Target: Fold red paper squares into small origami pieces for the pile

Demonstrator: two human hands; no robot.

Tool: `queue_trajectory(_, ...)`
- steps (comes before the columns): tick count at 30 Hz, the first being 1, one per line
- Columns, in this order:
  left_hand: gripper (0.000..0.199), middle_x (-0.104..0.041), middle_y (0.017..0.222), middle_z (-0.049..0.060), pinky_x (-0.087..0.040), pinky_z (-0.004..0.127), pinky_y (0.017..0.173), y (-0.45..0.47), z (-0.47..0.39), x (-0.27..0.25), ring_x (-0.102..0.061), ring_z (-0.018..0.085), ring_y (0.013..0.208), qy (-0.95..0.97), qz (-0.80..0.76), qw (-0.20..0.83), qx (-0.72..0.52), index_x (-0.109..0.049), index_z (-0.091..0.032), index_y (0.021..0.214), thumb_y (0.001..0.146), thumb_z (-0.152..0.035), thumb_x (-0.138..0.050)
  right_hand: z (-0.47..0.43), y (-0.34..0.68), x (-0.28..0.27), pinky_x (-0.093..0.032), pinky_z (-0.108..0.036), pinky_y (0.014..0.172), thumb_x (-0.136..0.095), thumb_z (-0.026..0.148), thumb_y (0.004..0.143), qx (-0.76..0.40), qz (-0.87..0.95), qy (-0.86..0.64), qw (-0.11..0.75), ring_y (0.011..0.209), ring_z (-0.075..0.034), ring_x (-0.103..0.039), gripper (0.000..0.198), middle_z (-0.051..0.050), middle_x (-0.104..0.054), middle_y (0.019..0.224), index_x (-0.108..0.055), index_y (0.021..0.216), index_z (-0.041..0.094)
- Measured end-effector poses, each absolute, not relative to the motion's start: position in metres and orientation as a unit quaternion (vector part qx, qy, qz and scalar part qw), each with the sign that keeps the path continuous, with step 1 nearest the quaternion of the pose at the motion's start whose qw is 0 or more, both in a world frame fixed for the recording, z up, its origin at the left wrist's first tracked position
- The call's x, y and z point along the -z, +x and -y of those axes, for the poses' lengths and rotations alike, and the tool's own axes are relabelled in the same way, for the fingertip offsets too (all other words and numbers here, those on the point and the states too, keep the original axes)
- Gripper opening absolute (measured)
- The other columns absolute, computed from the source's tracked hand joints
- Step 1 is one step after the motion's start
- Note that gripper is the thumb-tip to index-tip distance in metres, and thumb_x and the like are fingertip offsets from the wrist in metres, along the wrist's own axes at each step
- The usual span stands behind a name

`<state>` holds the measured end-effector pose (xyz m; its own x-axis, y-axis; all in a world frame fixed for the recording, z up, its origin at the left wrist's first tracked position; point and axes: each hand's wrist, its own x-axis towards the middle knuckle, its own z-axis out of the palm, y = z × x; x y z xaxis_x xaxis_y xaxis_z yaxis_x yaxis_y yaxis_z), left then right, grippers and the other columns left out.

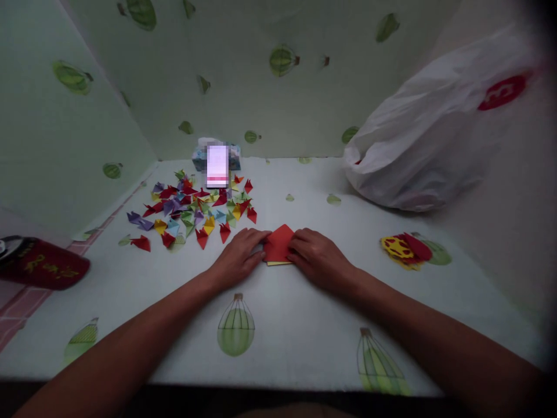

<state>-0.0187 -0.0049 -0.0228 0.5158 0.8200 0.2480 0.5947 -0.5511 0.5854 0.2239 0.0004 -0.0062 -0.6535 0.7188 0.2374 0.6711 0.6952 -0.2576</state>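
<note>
Between my hands, low over the table, is a piece of folded red paper (279,244), its top corner pointing away from me. A thin yellow edge shows along its bottom. My left hand (244,251) pinches the paper's left side between thumb and fingers. On the right side, the curled fingers of my right hand (317,255) grip the other edge, covering that part of the paper. Many small folded paper cranes (191,209) in red, purple, yellow, green and blue lie in a loose heap beyond my left hand.
A phone (217,165) with a lit screen leans on a tissue box (235,157) behind the cranes. Far left lies a red can (47,264). Yellow and red cut paper pieces (402,249) lie to the right, below a bulky white plastic bag (418,139).
</note>
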Motion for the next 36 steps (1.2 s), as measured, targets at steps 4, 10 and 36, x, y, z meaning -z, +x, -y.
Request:
queue_trajectory(4,0.044,-0.067,0.118,0.012,-0.050,0.046,0.103,-0.018,0.006,0.019,-0.061,0.028,0.114,0.835,-0.429,0.229,-0.257,-0.056,-0.020,0.138,0.095,-0.024,-0.055,0.000,0.224,0.011,-0.042,-0.034,0.077,-0.048,0.014,0.100,-0.070,0.913,-0.359,0.183,0.081,-0.023,-0.055,0.028,-0.012,-0.068,0.087,-0.068,0.081,0.014)
queue_trajectory(10,0.042,-0.067,0.117,0.011,-0.049,0.043,0.102,-0.019,0.004,0.021,-0.062,0.026,0.112,0.826,-0.426,0.247,-0.275,-0.057,-0.020,0.137,0.095,-0.023,-0.055,0.002,0.227,0.011,-0.042,-0.033,0.075,-0.052,0.015,0.097,-0.142,0.878,-0.388,0.240,0.078,-0.020,-0.055,0.022,-0.009,-0.064,0.083,-0.064,0.079,0.016)
queue_trajectory(36,0.028,-0.053,0.059,-0.005,-0.031,0.020,0.045,0.002,0.034,0.001,-0.040,0.006,0.047,0.505,-0.478,0.599,-0.398,-0.062,-0.017,0.075,0.078,-0.041,-0.076,0.024,0.213,-0.003,-0.054,-0.028,0.062,-0.069,0.039,0.090,-0.604,0.544,-0.388,0.434,0.062,-0.013,-0.062,0.022,0.001,-0.065,0.069,-0.064,0.082,0.019)
